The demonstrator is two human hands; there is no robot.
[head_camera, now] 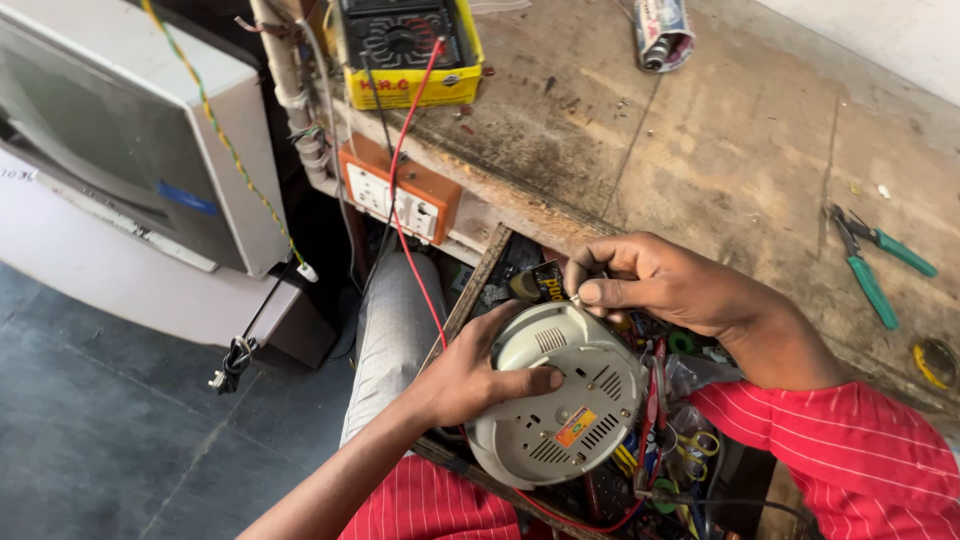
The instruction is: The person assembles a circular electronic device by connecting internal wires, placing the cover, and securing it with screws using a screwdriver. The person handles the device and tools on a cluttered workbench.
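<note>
Left hand point(470, 380): closed over the near-left rim of a round grey appliance base point(555, 400), thumb lying flat across its underside, gripping it. Right hand point(660, 285): fingers bunched and pinched together at the far edge of the same base, thumb and forefinger nipping a small pale item too small to identify. Appliance base: turned underside-up, with vent slots and an orange label, held above an open drawer point(480, 290) of mixed parts, just near of the desk's front edge. Drawer contents: yellow-handled scissors point(700, 445), red wire, assorted small components, largely hidden under the base. Red lead point(412, 230): runs from the far multimeter down past the person's knee and under the base. Desk point(720, 140): worn wooden top, stained. On it, far left, a yellow-cased multimeter point(405, 50); far centre, a rolled printed packet point(662, 35); right, green-handled pliers point(875, 265); near right edge, a yellow tape roll point(935, 362). Orange switch-and-socket board point(398, 195): fixed on the desk's left front. White appliance cabinet point(130, 130): standing on the floor at far left.
</note>
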